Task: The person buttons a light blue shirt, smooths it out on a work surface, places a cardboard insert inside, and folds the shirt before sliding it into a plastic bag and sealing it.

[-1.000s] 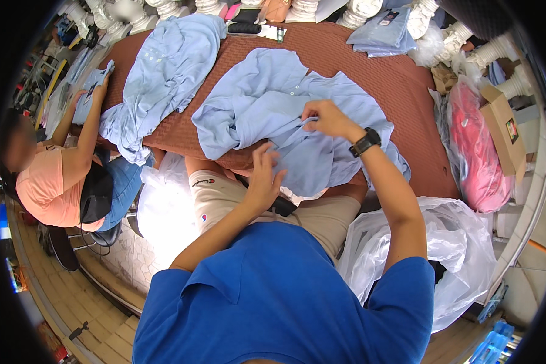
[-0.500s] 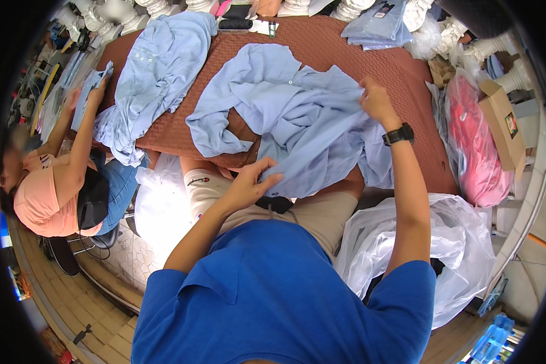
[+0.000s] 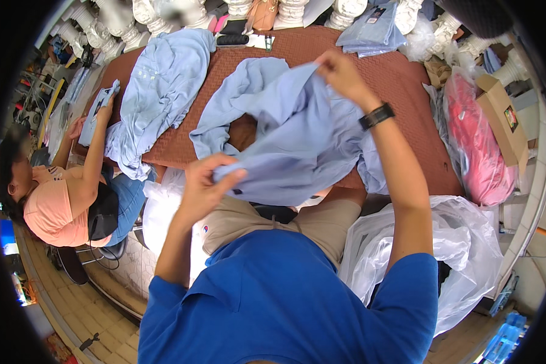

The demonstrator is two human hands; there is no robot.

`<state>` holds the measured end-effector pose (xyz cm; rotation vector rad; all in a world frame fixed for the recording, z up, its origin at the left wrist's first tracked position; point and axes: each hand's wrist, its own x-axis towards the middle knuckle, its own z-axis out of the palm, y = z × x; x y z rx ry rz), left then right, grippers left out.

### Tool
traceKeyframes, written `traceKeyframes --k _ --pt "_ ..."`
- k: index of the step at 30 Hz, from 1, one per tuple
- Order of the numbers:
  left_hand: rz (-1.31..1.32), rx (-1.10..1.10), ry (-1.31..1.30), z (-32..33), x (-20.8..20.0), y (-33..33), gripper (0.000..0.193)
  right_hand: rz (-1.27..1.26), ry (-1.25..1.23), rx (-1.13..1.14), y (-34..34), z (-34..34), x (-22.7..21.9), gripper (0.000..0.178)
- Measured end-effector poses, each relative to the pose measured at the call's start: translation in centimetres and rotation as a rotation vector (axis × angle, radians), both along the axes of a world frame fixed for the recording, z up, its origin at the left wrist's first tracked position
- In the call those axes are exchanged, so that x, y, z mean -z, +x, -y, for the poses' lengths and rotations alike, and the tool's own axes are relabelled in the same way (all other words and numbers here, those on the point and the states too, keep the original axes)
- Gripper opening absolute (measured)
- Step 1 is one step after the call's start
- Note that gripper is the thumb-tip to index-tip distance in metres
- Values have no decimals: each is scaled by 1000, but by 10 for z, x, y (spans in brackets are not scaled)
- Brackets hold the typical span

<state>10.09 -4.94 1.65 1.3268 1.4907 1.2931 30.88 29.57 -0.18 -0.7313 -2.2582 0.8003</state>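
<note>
A light blue shirt (image 3: 291, 139) is stretched between my two hands, partly lifted above the brown quilted cover (image 3: 382, 91) of the table. My left hand (image 3: 205, 182) pinches its near edge at the left, over my lap. Farther off and to the right, my right hand (image 3: 344, 76) grips another part of the cloth and holds it raised. Through a gap between the shirt's folds the brown cover shows. Some of the fabric drapes over the table's near edge on the right. The raised cloth hides my left fingertips in part.
A second blue garment (image 3: 164, 91) lies to the left. Beside it a seated co-worker (image 3: 64, 203) holds a folded blue piece (image 3: 96, 118). Packed blue shirts (image 3: 373, 30) rest at the back right. On the right are a bagged red bundle (image 3: 476, 139), a cardboard box (image 3: 503, 124) and a clear plastic bag (image 3: 449, 242).
My right hand has moved left and away from me, lifting the cloth. My left hand has shifted left and slightly nearer, pulling its edge along.
</note>
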Motion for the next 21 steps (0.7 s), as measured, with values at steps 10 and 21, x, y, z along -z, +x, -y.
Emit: traceKeyframes --k 10,21 --pt "-546 185 106 38 34 2 17 561 23 642 118 -50 30 25" --pt "-646 -315 -156 83 121 26 13 376 303 53 72 27 66 27"
